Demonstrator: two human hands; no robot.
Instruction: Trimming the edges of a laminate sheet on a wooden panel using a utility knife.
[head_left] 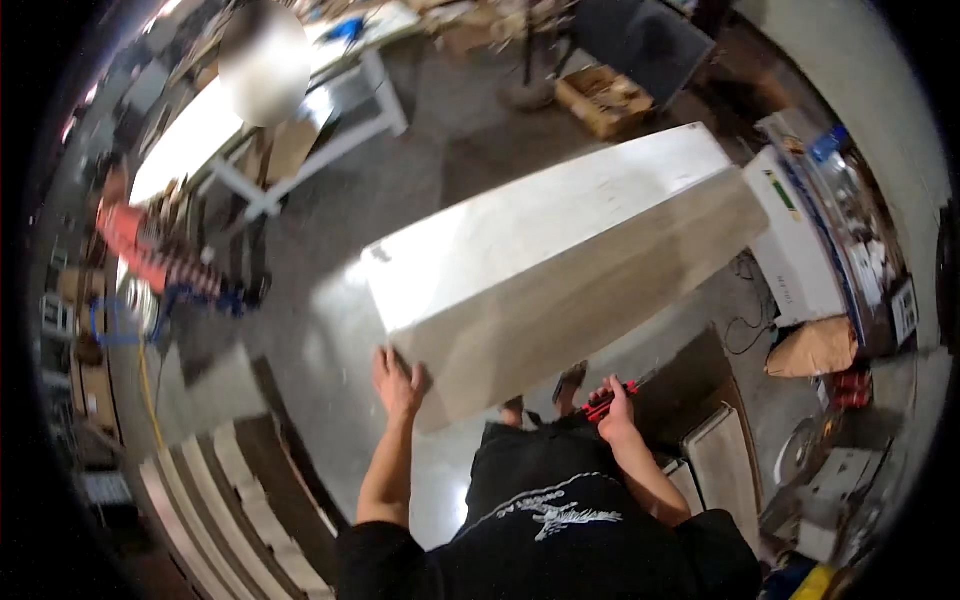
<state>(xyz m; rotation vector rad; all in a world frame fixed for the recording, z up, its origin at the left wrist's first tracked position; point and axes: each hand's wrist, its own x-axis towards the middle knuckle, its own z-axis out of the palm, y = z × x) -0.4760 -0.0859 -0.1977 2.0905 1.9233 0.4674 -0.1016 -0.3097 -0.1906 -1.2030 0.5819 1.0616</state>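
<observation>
The box (590,290), at mid-frame with its long axis rising rightward, lies up and right of the nearer left hand (401,389), spread at its lower-left end, while the right hand (618,416) clasps a red tool (598,409).

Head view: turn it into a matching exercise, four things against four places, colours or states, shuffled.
Things:
1. Left hand
2. Right hand
3. Long box-like piece
4. Cardboard carton

Descriptions:
A. White on top, grey-brown on the side facing the person
B. Open at the top, with loose material inside
C. Wrapped around a red-and-black tool
D. At the near left corner of the piece, fingers extended

Right pairs: 1-D, 2-C, 3-A, 4-B
</observation>
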